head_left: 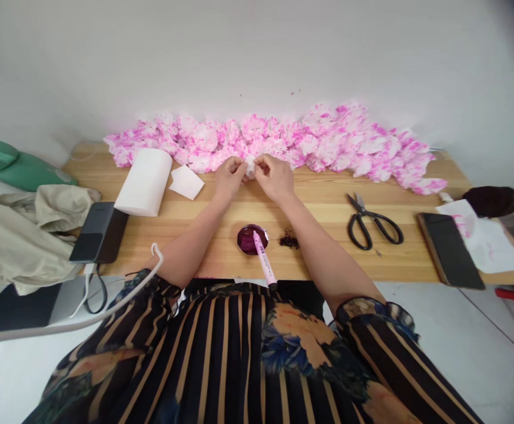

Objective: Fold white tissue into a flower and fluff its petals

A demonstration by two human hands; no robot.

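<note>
Above the middle of the table, my left hand (230, 175) and my right hand (277, 178) meet, fingertips pinched on a small crumpled piece of white tissue (250, 166). Fingers partly cover it, so its full shape is hidden. Just behind them stretches a long heap of tissue flowers (354, 141), white with pink blotches. Between my forearms sits a small round dish (244, 241), dark purple inside, with a pink marker (264, 259) leaning over its rim. A little pile of dark, curly bits (289, 239) lies beside my right forearm.
At left stand a white tissue roll (145, 182), loose white sheets (188, 182) and a black power bank (99, 232) with cables. Black-handled scissors (375, 222), a phone (451, 250) over the front edge and pink-marked paper (493, 238) lie right. A thick cable (137, 290) crosses my left arm.
</note>
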